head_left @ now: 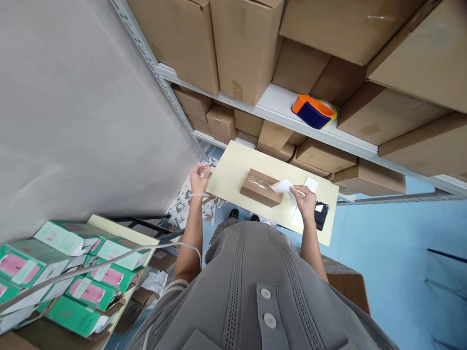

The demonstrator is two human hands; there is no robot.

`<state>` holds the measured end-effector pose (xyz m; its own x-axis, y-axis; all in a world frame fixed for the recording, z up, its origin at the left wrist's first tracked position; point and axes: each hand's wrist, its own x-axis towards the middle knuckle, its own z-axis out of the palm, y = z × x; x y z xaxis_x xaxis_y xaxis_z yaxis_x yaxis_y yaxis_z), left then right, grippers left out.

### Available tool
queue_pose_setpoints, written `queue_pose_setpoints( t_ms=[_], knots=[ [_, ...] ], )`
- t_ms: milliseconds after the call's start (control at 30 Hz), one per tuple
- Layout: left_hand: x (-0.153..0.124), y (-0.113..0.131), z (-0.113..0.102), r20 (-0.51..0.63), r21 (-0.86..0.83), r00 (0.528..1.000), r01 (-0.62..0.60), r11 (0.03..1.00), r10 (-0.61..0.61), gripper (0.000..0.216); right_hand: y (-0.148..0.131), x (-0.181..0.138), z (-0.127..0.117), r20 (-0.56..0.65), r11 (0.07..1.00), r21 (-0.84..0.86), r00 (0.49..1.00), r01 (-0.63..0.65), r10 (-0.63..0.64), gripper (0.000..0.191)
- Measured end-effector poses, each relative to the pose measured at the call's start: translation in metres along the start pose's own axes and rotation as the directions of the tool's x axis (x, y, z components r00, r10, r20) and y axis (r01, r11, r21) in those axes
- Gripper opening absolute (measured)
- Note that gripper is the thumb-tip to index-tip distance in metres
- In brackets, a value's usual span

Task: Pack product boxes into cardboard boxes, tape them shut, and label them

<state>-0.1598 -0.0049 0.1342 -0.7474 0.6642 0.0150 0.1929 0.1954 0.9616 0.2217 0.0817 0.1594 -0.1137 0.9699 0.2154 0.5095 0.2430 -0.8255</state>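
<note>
Head view: the right hand (305, 200) pinches a white paper slip (283, 185) between thumb and fingers, just beyond the right end of a brown cardboard box (257, 197). From this hand the box lies to the left, on a pale yellow table (226, 170), its long axis running roughly along the table's long side. The slip spans the gap, its free tip over the box's right end, beside the clear tape (257, 182) on the top face; whether it touches, I cannot tell. The left hand (199, 179) is clearly the farther one, raised off the table's left edge with the fingers curled in; blur hides whether they grip anything. Right of the box, near the right wrist, lies a black device (320, 218), and above on the shelf (272, 95) sits an orange and navy tape dispenser (314, 113)
</note>
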Motion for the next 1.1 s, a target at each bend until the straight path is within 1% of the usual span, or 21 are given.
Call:
queue_pose_setpoints(
  t_ms=[33, 67, 100, 167, 200, 233, 267, 300, 333, 433, 533, 633, 700, 767, 800, 867, 933, 967, 1000, 1033, 1100],
  knots=[
    [-0.011, 0.011, 0.017, 0.123, 0.010, 0.991, -0.062, 0.998, 0.060, 0.022, -0.002, -0.001, 0.002, 0.020, 1.000, 0.003, 1.000, 0.012, -0.012, 0.030],
    [-0.024, 0.021, 0.035, 0.238, 0.019, 0.964, -0.128, 0.992, 0.119, 0.024, -0.004, -0.002, 0.003, 0.041, 1.000, 0.006, 0.999, 0.026, -0.026, 0.030],
    [-0.037, 0.031, 0.053, 0.358, 0.022, 0.917, -0.198, 0.980, 0.177, 0.027, -0.004, -0.003, 0.005, 0.064, 0.999, 0.008, 0.997, 0.042, -0.042, 0.030],
    [-0.064, 0.049, 0.086, 0.564, -0.004, 0.783, -0.316, 0.949, 0.263, 0.034, -0.005, -0.005, 0.009, 0.108, 0.997, 0.008, 0.991, 0.079, -0.080, 0.029],
    [-0.077, 0.056, 0.101, 0.639, -0.020, 0.713, -0.360, 0.933, 0.289, 0.037, -0.005, -0.006, 0.011, 0.132, 0.995, 0.007, 0.986, 0.098, -0.098, 0.029],
    [-0.087, 0.063, 0.113, 0.686, -0.022, 0.665, -0.387, 0.922, 0.295, 0.037, -0.005, -0.007, 0.012, 0.154, 0.993, 0.006, 0.982, 0.114, -0.114, 0.028],
    [-0.096, 0.067, 0.124, 0.718, -0.009, 0.633, -0.407, 0.914, 0.289, 0.033, -0.004, -0.008, 0.013, 0.173, 0.992, 0.005, 0.977, 0.126, -0.125, 0.028],
    [-0.102, 0.070, 0.133, 0.732, 0.018, 0.624, -0.418, 0.908, 0.272, 0.026, -0.003, -0.009, 0.014, 0.192, 0.991, 0.004, 0.973, 0.133, -0.132, 0.028],
    [-0.106, 0.072, 0.140, 0.732, 0.053, 0.634, -0.418, 0.907, 0.250, 0.020, -0.002, -0.010, 0.014, 0.206, 0.991, 0.002, 0.970, 0.135, -0.133, 0.027],
    [-0.103, 0.072, 0.146, 0.677, 0.102, 0.710, -0.353, 0.930, 0.195, 0.014, 0.006, -0.015, 0.009, 0.221, 0.993, -0.007, 0.969, 0.115, -0.110, 0.027],
    [-0.087, 0.069, 0.141, 0.622, 0.048, 0.763, -0.261, 0.964, 0.176, 0.017, 0.017, -0.021, -0.001, 0.198, 0.998, 0.019, 0.978, 0.065, -0.067, 0.028],
    [-0.074, 0.068, 0.134, 0.630, 0.099, 0.761, -0.278, 0.955, 0.156, 0.016, 0.024, -0.026, -0.010, 0.186, 0.997, 0.073, 0.982, 0.028, -0.041, 0.029],
    [-0.074, 0.071, 0.134, 0.643, 0.181, 0.742, -0.386, 0.904, 0.188, 0.021, 0.026, -0.028, -0.013, 0.199, 0.997, 0.074, 0.979, 0.024, -0.039, 0.029],
    [-0.081, 0.077, 0.137, 0.667, 0.230, 0.691, -0.548, 0.804, 0.280, 0.038, 0.026, -0.028, -0.013, 0.214, 0.998, 0.053, 0.976, 0.034, -0.044, 0.030],
    [-0.086, 0.079, 0.139, 0.691, 0.229, 0.642, -0.629, 0.743, 0.331, 0.046, 0.026, -0.028, -0.012, 0.222, 0.998, 0.042, 0.974, 0.043, -0.051, 0.029],
    [-0.098, 0.083, 0.146, 0.772, 0.166, 0.499, -0.757, 0.633, 0.395, 0.049, 0.024, -0.026, -0.010, 0.240, 0.998, 0.027, 0.968, 0.064, -0.068, 0.029],
    [-0.107, 0.084, 0.154, 0.845, 0.065, 0.349, -0.819, 0.570, 0.405, 0.037, 0.023, -0.023, -0.009, 0.257, 0.996, 0.016, 0.962, 0.087, -0.088, 0.028],
    [-0.110, 0.084, 0.157, 0.866, 0.022, 0.296, -0.828, 0.560, 0.404, 0.029, 0.022, -0.022, -0.008, 0.266, 0.995, 0.012, 0.959, 0.099, -0.099, 0.029],
    [-0.112, 0.083, 0.159, 0.876, -0.008, 0.266, -0.827, 0.563, 0.403, 0.023, 0.022, -0.021, -0.008, 0.273, 0.994, 0.009, 0.956, 0.109, -0.108, 0.029],
    [-0.113, 0.082, 0.161, 0.879, -0.024, 0.256, -0.819, 0.573, 0.403, 0.019, 0.022, -0.021, -0.009, 0.279, 0.993, 0.006, 0.953, 0.118, -0.115, 0.030],
    [-0.112, 0.080, 0.163, 0.871, -0.027, 0.277, -0.798, 0.602, 0.406, 0.017, 0.021, -0.021, -0.009, 0.288, 0.992, 0.005, 0.950, 0.127, -0.123, 0.031]
  ],
)
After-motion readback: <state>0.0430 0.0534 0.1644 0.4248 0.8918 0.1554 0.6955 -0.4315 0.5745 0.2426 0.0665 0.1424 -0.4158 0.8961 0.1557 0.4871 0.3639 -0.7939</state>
